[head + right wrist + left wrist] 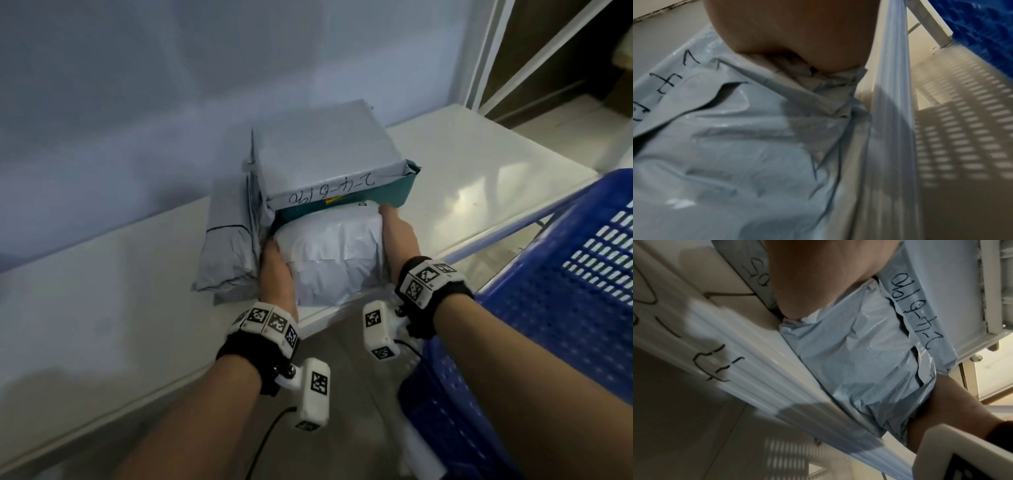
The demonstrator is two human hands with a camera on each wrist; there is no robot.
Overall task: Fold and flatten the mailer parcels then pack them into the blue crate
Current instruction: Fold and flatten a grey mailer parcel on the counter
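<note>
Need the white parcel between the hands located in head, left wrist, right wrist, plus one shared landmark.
Head: white parcel centre, between left hand and right hand, at the shelf edge.
Left wrist: parcel runs diagonally through the centre.
Right wrist: parcel fills the lower left.
Shared landmark: black handwriting on the grey box behind it, seen in all three.

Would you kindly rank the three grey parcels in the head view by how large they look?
1. Flat parcel with handwriting, at the back: largest.
2. White-grey parcel between left hand and right hand.
3. Leaning parcel: looks similar, partly hidden, so unsure.
</note>
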